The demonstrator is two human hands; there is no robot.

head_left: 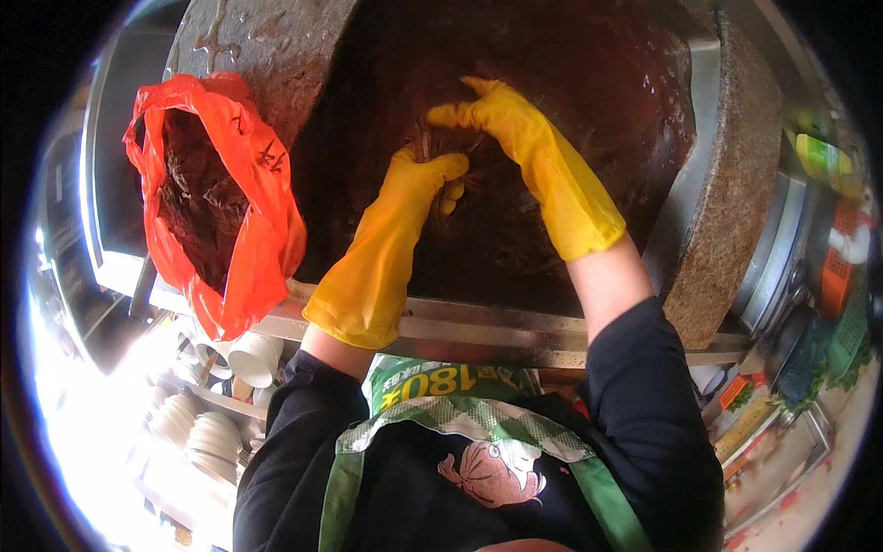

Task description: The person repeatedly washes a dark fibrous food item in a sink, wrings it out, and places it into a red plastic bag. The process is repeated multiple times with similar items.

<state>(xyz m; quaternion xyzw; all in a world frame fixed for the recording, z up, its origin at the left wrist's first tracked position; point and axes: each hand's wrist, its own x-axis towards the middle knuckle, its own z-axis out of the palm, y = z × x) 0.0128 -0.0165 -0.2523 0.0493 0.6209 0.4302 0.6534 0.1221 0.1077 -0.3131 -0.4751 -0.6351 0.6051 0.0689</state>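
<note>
Both hands wear yellow rubber gloves over a sink basin filled with dark reddish-brown liquid [510, 269]. My left hand [431, 179] is closed around a dark, wet, fibrous bundle [425, 138], whose exact kind I cannot tell. Above and to the right of it, my right hand [483, 110] has its thumb and fingers spread, the fingertips close to the top of that bundle; I see nothing held in it. At the left, a red plastic bag [269, 200] gapes, with dark, wet, stringy pieces [196, 186] inside.
A wet stone slab [276, 41] lies behind the bag, and a stone ledge [731, 193] borders the basin on the right. The metal sink rim [497, 331] runs along the near side. White bowls [214, 441] and cups [255, 359] stand lower left; an orange plastic basket [838, 255] is far right.
</note>
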